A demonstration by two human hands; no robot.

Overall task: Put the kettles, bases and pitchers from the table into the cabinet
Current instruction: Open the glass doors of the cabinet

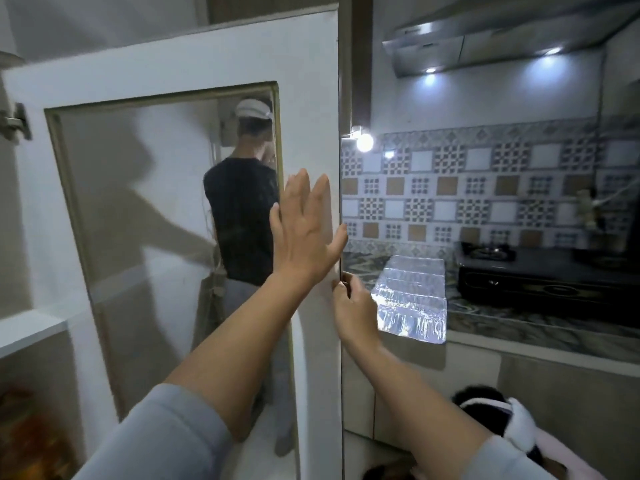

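Observation:
A white cabinet door (173,64) with a glass pane (145,209) fills the left and middle of the view, swung out on its hinge (15,121). My left hand (304,226) lies flat on the door's white frame near its free edge, fingers spread. My right hand (353,306) pinches that free edge lower down, thumb on the near side. The cabinet's inside is hidden behind the door. No kettle, base or pitcher is in view.
The glass reflects a person in a black shirt and white cap (242,202). To the right runs a marble counter (519,323) with a foil sheet (412,299), a black gas stove (540,271), patterned wall tiles and a range hood (502,36). Someone's dark hair with a headband (491,407) is low right.

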